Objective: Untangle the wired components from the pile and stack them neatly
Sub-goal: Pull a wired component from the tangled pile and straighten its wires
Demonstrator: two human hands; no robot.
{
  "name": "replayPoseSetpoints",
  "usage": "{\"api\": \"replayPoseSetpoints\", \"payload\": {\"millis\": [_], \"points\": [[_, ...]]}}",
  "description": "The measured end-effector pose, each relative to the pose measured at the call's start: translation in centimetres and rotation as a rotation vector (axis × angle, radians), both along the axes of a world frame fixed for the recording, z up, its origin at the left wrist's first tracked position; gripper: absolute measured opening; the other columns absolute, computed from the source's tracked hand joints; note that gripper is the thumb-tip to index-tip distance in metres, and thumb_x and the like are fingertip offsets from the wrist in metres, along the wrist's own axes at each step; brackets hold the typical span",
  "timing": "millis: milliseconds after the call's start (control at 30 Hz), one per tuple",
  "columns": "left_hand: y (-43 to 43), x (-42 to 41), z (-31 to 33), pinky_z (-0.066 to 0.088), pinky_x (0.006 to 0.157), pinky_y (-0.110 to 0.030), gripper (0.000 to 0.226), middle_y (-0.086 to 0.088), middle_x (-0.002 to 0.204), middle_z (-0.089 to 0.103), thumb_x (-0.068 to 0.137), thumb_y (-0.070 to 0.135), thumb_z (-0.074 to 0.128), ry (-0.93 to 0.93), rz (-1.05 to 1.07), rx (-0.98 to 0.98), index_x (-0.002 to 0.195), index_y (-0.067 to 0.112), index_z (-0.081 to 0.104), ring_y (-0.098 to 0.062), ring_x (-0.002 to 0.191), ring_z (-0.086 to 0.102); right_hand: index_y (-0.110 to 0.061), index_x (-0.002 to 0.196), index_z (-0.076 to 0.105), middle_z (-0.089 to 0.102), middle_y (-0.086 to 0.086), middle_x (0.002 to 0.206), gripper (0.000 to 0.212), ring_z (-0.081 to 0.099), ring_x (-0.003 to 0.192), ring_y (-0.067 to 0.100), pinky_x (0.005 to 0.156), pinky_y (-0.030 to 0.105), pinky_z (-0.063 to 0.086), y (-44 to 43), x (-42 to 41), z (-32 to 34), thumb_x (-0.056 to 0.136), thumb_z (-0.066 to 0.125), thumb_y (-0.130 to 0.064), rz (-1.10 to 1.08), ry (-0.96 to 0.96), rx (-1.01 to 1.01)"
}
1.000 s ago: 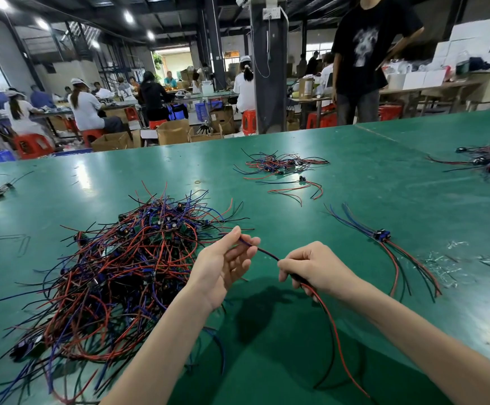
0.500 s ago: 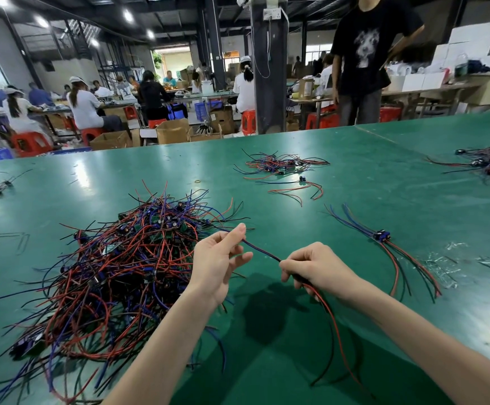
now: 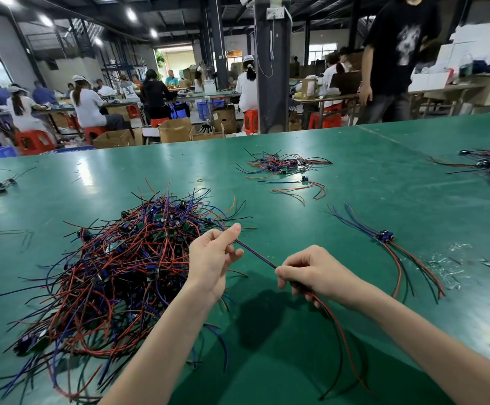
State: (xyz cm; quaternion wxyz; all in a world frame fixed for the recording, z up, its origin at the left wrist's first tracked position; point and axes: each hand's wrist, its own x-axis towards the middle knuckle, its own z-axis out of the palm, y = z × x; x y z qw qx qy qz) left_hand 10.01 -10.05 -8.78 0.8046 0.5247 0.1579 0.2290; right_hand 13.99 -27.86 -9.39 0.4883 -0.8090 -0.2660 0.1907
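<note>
Two hands work one wired component (image 3: 255, 254) just above the near part of the table (image 3: 355, 206). The right hand (image 3: 317, 273) is clenched round its middle, with the red and black ends trailing toward the viewer. The left hand (image 3: 211, 258) was closed round the blue end a second ago. Its thumb and forefinger are now stretched out, only lightly pinching that end, which runs taut between the hands. I judge the piece nearly free of the pile (image 3: 127, 264) beside it. Farther right lies the stack (image 3: 385, 236) it should join.
</note>
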Motion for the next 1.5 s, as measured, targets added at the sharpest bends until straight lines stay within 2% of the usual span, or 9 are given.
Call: {"api": "replayPoseSetpoints", "payload": {"millis": [167, 300, 567, 933, 1067, 1267, 1500], "points": [[-0.05, -0.06, -0.05, 0.047, 0.046, -0.014, 0.037, 0.005, 0.045, 0.039, 0.085, 0.009, 0.068, -0.014, 0.036, -0.019, 0.056, 0.011, 0.044, -0.003, 0.042, 0.042, -0.013, 0.063, 0.070, 0.056, 0.000, 0.049, 0.025, 0.044, 0.036, 0.014, 0.036, 0.020, 0.038, 0.02, -0.16, 0.04, 0.086, 0.060, -0.019, 0.022, -0.009, 0.012], [-0.25, -0.12, 0.02, 0.049, 0.049, -0.014, 0.023, -0.001, 0.054, 0.039, 0.087, 0.012, 0.066, -0.015, 0.062, -0.001, 0.068, 0.004, 0.056, -0.004, 0.043, 0.042, -0.012, 0.064, 0.071, 0.055, 0.000, 0.049, 0.025, 0.045, 0.036, 0.014, 0.036, 0.018, 0.037, -0.13, 0.09, 0.03, 0.087, 0.060, -0.018, 0.016, -0.011, 0.035], [0.11, -0.20, 0.18, 0.047, 0.046, -0.016, 0.023, -0.002, 0.054, 0.036, 0.088, 0.016, 0.066, -0.014, 0.136, 0.065, 0.073, 0.002, 0.056, -0.003, 0.038, 0.041, -0.013, 0.064, 0.071, 0.056, 0.001, 0.050, 0.024, 0.045, 0.036, 0.014, 0.037, 0.018, 0.037, -0.07, 0.18, -0.06, 0.085, 0.060, -0.019, 0.028, -0.019, 0.038], [0.50, 0.05, 0.12, 0.046, 0.042, -0.017, 0.025, 0.005, 0.041, 0.039, 0.089, 0.016, 0.065, 0.014, 0.039, -0.113, 0.068, 0.002, 0.060, -0.004, 0.036, 0.038, -0.014, 0.063, 0.070, 0.056, 0.002, 0.050, 0.025, 0.045, 0.036, 0.014, 0.038, 0.018, 0.037, -0.11, 0.00, 0.05, 0.085, 0.060, -0.019, 0.031, -0.028, 0.023], [0.58, 0.01, 0.21, 0.045, 0.041, -0.016, 0.026, 0.005, 0.040, 0.043, 0.091, 0.017, 0.062, 0.030, 0.028, -0.177, 0.072, -0.001, 0.059, -0.004, 0.034, 0.039, -0.015, 0.062, 0.070, 0.055, 0.001, 0.050, 0.027, 0.044, 0.037, 0.014, 0.037, 0.018, 0.037, -0.05, -0.12, 0.03, 0.086, 0.060, -0.019, 0.039, -0.013, 0.024], [0.57, 0.03, 0.81, 0.039, 0.036, -0.013, 0.023, -0.001, 0.049, 0.055, 0.092, 0.009, 0.058, 0.036, 0.011, -0.322, 0.070, 0.003, 0.054, -0.003, 0.033, 0.036, -0.014, 0.063, 0.070, 0.055, 0.002, 0.050, 0.025, 0.044, 0.037, 0.016, 0.038, 0.019, 0.038, -0.09, -0.18, -0.02, 0.086, 0.060, -0.020, 0.080, -0.004, 0.027], [0.40, -0.11, 0.89, 0.032, 0.032, -0.011, 0.026, -0.003, 0.063, 0.044, 0.095, 0.008, 0.053, 0.092, -0.070, -0.434, 0.069, 0.005, 0.050, -0.003, 0.031, 0.033, -0.012, 0.066, 0.072, 0.055, 0.004, 0.051, 0.023, 0.044, 0.038, 0.015, 0.040, 0.019, 0.037, -0.36, -0.30, 0.33, 0.082, 0.061, -0.024, 0.220, 0.069, 0.034]]}}
